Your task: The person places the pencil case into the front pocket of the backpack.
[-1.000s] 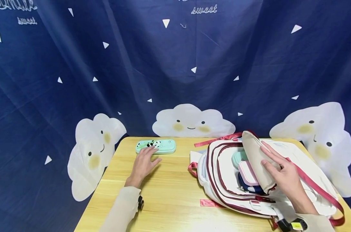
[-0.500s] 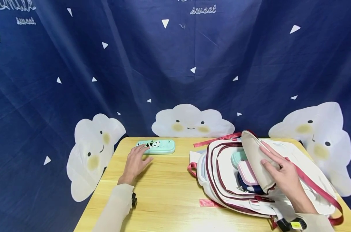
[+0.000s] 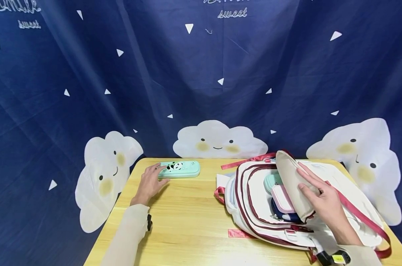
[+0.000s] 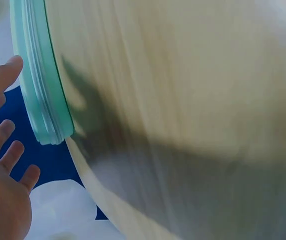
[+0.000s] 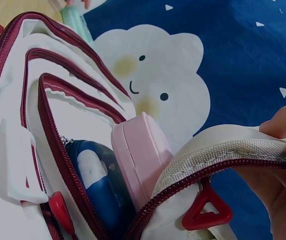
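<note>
A mint-green pencil case [image 3: 182, 169] with a panda print lies at the back left of the table. My left hand [image 3: 149, 183] is at its left end, fingers loosely extended; in the left wrist view the thumb reaches the case's side [image 4: 43, 75], contact uncertain. On the right lies a white backpack [image 3: 235, 207] with dark red zips, its front pocket unzipped. My right hand [image 3: 327, 201] holds the pocket's flap [image 3: 288, 177] raised between thumb and fingers. Inside the pocket sit a pink case [image 3: 283, 198], a mint-green case [image 3: 270, 181] and a dark blue pouch [image 5: 103, 185].
The wooden table [image 3: 187, 218] stands against a navy curtain [image 3: 154, 74] with clouds. Red tape strips [image 3: 239, 233] mark the table near the backpack, and its red strap [image 3: 363, 218] loops toward the right edge.
My left hand has slid leftward along the pencil case, from over its lid to its left end. The pencil case looks unmoved, and my right hand keeps the flap raised.
</note>
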Available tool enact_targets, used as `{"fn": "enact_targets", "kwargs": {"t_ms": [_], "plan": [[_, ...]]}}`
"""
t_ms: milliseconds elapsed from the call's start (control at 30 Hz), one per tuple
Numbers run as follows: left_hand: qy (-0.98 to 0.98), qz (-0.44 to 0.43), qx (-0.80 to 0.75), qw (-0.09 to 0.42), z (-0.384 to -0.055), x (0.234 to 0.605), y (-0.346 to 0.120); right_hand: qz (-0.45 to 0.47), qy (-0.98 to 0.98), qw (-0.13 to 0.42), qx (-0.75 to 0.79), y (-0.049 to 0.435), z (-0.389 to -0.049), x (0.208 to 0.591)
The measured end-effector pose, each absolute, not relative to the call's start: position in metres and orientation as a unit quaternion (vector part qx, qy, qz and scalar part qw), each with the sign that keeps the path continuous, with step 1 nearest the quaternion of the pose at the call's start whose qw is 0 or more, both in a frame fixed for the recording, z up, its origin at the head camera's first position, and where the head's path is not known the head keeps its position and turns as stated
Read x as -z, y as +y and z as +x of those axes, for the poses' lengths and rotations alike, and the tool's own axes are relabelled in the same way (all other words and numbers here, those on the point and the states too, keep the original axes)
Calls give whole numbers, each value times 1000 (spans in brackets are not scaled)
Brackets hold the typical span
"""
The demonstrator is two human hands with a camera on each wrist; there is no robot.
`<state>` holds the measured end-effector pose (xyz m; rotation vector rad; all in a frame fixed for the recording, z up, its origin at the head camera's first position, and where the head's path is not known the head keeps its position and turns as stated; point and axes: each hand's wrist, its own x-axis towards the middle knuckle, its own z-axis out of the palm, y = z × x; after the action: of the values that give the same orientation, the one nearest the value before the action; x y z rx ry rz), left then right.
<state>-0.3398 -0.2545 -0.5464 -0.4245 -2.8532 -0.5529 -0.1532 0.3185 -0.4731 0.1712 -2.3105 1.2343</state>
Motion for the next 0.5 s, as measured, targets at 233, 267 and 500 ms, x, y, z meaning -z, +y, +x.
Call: {"fn": "enact_targets", "kwargs": {"t_ms": [233,267,500], "plan": [[-969,-142,182,85,-349,545,-260,66,-849,256,-458,318,-153,473],[-969,-142,182,84,-350,546,-261,67,-848,257,-458,318,-153,473],[-969,-142,184,82,-356,546,-260,72,-844,260,-463,318,-154,472]]}}
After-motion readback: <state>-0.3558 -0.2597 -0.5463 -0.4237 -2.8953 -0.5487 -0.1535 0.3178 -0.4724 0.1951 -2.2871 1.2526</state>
